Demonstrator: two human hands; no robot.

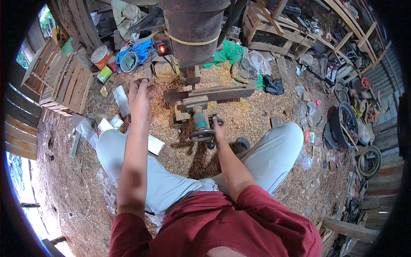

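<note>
The person is sitting astride the machine, knees spread in pale trousers, red shirt filling the lower edge. The right hand (219, 125) is reaching down to the small round handwheel (202, 135) at the near end of the teal-coloured screw block (199, 120), its fingers curled closed around the wheel's right rim. The left hand (139, 93) is stretching further forward, fingers bent over the left end of a dark wooden plank (214, 93) that is lying crosswise on the machine's small table (195, 103); whether those fingers are actually clamping the plank or only resting on its end I cannot tell.

Right behind the plank a rusty upright drum (195, 25) is rising, banded with a yellow strap, a red switch light (162, 49) glowing on its left side. It is blocking the view of whatever sits behind the plank's middle.

The floor (77, 180) is lying deep in sawdust and shavings. Off to the left, slatted wooden crates (64, 81) are leaning together, with a tin can (101, 55) and a blue cloth (141, 49) near them. White offcuts (155, 144) are lying just beside the left knee. A green sheet (229, 51) is crumpled behind the drum on the right, and wheels and scrap metal (346, 120) are crowding the right edge of the floor.
</note>
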